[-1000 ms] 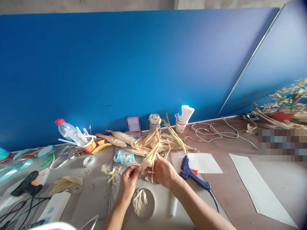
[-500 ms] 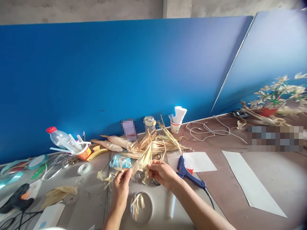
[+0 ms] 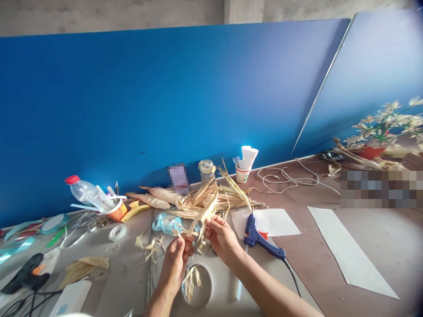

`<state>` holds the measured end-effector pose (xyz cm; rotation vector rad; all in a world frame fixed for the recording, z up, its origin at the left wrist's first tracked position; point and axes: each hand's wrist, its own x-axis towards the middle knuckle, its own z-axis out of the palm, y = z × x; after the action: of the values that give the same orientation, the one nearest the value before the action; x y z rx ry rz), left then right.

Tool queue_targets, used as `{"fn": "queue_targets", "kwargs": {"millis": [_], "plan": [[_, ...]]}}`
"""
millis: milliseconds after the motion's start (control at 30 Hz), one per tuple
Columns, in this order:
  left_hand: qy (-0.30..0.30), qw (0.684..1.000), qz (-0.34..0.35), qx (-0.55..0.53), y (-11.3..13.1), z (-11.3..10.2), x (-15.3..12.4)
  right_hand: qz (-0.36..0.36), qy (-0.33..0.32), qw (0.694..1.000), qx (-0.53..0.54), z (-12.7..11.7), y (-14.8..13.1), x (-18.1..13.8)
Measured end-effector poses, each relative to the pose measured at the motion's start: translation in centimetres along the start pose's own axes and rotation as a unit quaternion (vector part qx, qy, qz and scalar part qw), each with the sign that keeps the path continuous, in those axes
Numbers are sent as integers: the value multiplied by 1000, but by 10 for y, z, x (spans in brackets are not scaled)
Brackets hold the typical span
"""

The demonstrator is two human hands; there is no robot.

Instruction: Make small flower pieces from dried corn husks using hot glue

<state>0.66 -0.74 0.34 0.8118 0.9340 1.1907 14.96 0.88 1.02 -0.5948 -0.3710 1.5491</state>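
Observation:
Between my hands is a pale dried corn husk (image 3: 203, 214), its upper part curling above the table. My left hand (image 3: 177, 255) pinches the lower left end, fingers closed. My right hand (image 3: 220, 235) is closed on the husk's right edge. Behind them lies a heap of dried husks (image 3: 238, 200) with two husk-wrapped cobs (image 3: 158, 200) at its left. A round tape roll (image 3: 210, 290) with husk strips (image 3: 192, 281) inside sits below my hands. Right of my right hand rests a blue glue gun (image 3: 261, 240) on its side.
White paper sheets (image 3: 353, 253) lie to the right, and a paper cup (image 3: 243, 173) stands at the back. An orange cup of sticks (image 3: 117, 211), a clear bottle (image 3: 81, 189) and a tape roll (image 3: 117, 232) are on the left. A blue partition (image 3: 148, 101) borders the table.
My left hand has come slightly right and down, and the husk between my hands looks narrower and more curled. My right hand still holds it. The view has shifted a little.

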Motion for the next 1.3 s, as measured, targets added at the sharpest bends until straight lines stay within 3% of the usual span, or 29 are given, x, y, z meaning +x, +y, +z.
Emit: {"fn": "queue_targets", "kwargs": {"millis": [233, 467, 600, 700, 767, 867, 1067, 1167, 1300], "plan": [[-39, 999, -13, 20, -2, 3, -5, -70, 38, 995, -59, 6, 4, -7], [21, 996, 31, 84, 0, 8, -2, -81, 44, 990, -110, 10, 18, -12], [98, 988, 46, 107, -2, 6, 1, -45, 48, 985, -157, 10, 17, -13], [99, 992, 33, 70, 2, 5, 1, 42, 31, 967, -250, 9, -4, -20], [93, 994, 30, 41, 6, 5, 1, 71, 14, 941, -331, 6, -28, -29], [89, 995, 36, 6, 10, 6, 1, 20, -17, 885, -465, -9, -69, -46], [74, 997, 14, 11, 9, 7, 2, -86, 64, 673, -732, -69, -119, -81], [64, 998, 12, 17, 7, 6, 2, -63, 80, 632, -769, -84, -125, -91], [48, 999, 7, 10, 7, 4, 3, -40, 68, 599, -797, -82, -126, -90]]}}
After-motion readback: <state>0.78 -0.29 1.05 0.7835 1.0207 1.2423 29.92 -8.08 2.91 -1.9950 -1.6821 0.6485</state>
